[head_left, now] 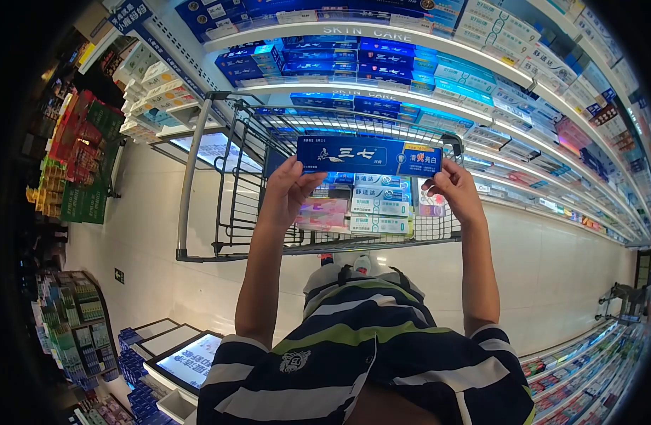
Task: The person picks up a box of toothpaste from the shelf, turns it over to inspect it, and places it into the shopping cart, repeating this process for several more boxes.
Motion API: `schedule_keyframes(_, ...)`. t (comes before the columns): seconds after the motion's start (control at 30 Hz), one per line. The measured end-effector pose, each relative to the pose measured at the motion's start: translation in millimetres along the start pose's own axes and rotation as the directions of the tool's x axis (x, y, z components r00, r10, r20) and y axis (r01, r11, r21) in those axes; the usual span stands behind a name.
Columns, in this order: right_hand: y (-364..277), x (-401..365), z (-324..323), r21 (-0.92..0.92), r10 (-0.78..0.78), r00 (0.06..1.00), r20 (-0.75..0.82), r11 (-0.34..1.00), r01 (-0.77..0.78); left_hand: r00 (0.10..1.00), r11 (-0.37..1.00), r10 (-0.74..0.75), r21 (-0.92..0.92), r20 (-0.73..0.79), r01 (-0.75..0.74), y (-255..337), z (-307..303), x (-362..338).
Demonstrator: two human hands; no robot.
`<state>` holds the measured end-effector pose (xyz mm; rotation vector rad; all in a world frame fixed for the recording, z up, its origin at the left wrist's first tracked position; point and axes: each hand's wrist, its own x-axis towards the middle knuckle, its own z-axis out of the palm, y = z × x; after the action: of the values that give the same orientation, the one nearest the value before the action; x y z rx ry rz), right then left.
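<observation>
A long dark-blue toothpaste box (pixel 368 157) is held level over the shopping cart, its printed front facing up at me. My left hand (pixel 291 190) pinches its left end between thumb and fingers. At the other end my right hand (pixel 454 190) grips the right corner, by the orange and white print. Under the box stands a wire shopping cart (pixel 230 212). Inside it lie several white and teal toothpaste boxes (pixel 379 205), a pink box (pixel 322 214) on the left and another small pack (pixel 431 205) near my right hand.
Lit shelves (pixel 438 88) packed with toothpaste boxes run along the far side, just behind the cart. A display screen (pixel 191 361) on a stand is at lower left, near round shelving (pixel 74 326). More stocked shelves (pixel 573 375) line the lower right. Tiled floor (pixel 545 283) stretches right.
</observation>
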<state>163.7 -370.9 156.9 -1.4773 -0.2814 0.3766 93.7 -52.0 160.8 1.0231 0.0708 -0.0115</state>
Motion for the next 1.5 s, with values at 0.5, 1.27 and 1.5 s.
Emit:
schedule_keyframes(0.5,-2,-2,0,-0.089,0.031,0.999,0.028,0.996,-0.029,1.000,0.999,-0.020,-0.039,-0.016,0.019,-1,-2,0)
schedule_keyframes(1.27,-6,-4,4,-0.082,0.117,0.993,0.019,0.990,-0.115,0.989,0.989,-0.150,0.007,-0.006,0.151,-1,-8,-1)
schedule_keyframes(1.5,-7,-4,4,-0.073,0.112,0.993,0.030,0.991,-0.109,0.985,0.985,-0.171,0.018,-0.012,0.171,-3,-8,-1)
